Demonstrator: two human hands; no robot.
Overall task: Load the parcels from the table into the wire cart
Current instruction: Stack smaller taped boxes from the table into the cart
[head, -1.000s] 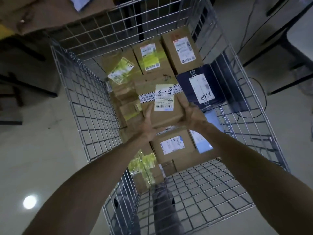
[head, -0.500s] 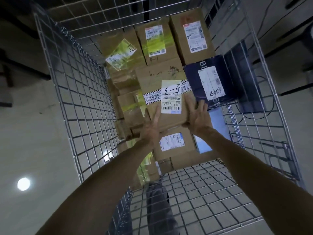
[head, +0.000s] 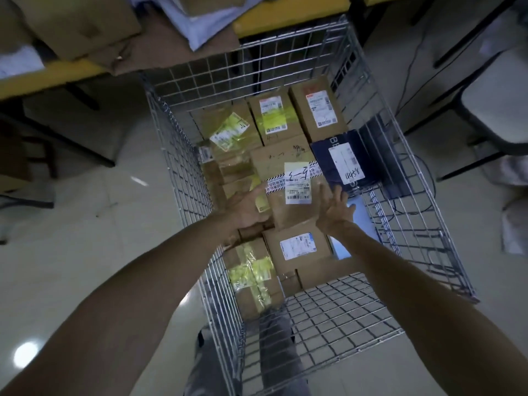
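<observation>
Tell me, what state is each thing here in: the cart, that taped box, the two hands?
wire cart, open-topped, part filled
taped box, sealed, lying atop other boxes
dark blue box, sealed, label up
left hand, at taped box's left edge, grip unclear
right hand, open, fingers spread by taped box

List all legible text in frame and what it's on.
"BE": white letters on the dark blue cardboard box; rest hidden.
Handwritten digits on its white label: perhaps "85411", unsure.
Printed labels and striped tape on the brown cardboard parcels: too small and blurred to read.
</observation>
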